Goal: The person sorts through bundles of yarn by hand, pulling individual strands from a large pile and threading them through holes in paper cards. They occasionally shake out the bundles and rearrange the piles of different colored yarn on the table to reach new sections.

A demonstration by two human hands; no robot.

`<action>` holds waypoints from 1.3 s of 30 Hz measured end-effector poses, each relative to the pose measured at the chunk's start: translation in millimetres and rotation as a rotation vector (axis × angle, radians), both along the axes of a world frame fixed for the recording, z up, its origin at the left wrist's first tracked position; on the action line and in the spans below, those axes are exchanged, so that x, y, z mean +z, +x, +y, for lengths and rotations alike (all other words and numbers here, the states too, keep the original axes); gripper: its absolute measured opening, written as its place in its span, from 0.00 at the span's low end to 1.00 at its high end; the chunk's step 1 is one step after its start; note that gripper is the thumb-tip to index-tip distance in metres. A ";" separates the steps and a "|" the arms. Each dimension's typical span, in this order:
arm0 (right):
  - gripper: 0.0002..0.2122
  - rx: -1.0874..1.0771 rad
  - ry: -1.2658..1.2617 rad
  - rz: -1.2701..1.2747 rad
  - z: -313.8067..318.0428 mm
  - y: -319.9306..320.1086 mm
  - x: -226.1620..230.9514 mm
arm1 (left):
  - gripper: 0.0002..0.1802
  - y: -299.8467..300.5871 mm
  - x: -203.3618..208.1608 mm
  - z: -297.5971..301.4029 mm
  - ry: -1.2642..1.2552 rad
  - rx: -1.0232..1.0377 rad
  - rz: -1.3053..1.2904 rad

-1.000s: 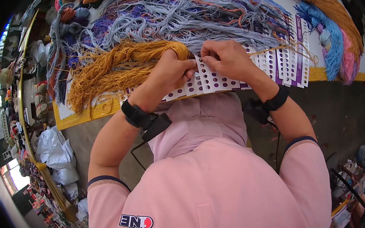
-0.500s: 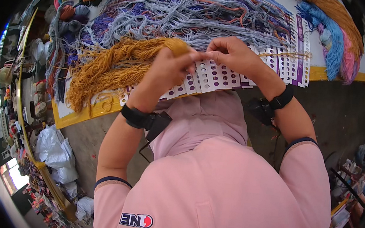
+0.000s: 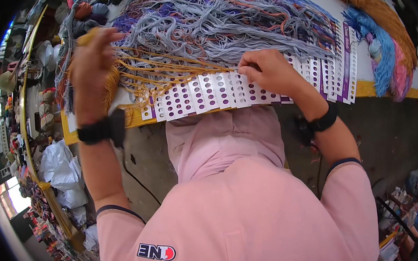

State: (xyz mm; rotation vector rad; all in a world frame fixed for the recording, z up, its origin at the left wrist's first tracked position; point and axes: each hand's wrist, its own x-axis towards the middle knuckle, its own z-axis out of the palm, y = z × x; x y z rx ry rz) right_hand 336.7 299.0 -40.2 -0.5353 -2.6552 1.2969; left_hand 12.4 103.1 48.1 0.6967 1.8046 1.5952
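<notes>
Head view: the left hand [image 3: 93,64] has swung from the centre of the frame, where it was beside the right, to the left side, so the two are now well apart. The mustard strands [image 3: 202,66], bunched thickly half a second ago, now fan across the middle in thin, separate lines, over the grey-blue yarn [image 3: 188,34] and the upper part of the punched cards [image 3: 221,89], which are now more exposed. In my judgement, the yarn is being drawn out lengthwise from its end by the cards. The right hand [image 3: 267,70], right of centre, has its fingers pinched together where the strands converge and seems to grip their ends. The left is blurred; yellow shows at its fingers, but I cannot tell whether it is closed on yarn. A mustard bundle [image 3: 112,85] hangs just beside it.
</notes>
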 end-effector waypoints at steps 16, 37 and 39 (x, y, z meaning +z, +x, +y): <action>0.05 -0.150 -0.995 0.206 -46.2 -35.2 -0.9 | 0.25 152.0 -69.5 26.5 0.186 -0.320 -0.959; 0.03 -0.956 -0.243 1.057 123.0 191.5 81.3 | 0.08 -31.6 -6.0 -40.8 0.484 -0.096 -0.778; 0.06 -0.544 -0.208 0.633 63.4 103.2 59.8 | 0.08 56.6 -26.0 12.8 0.240 -0.221 -0.838</action>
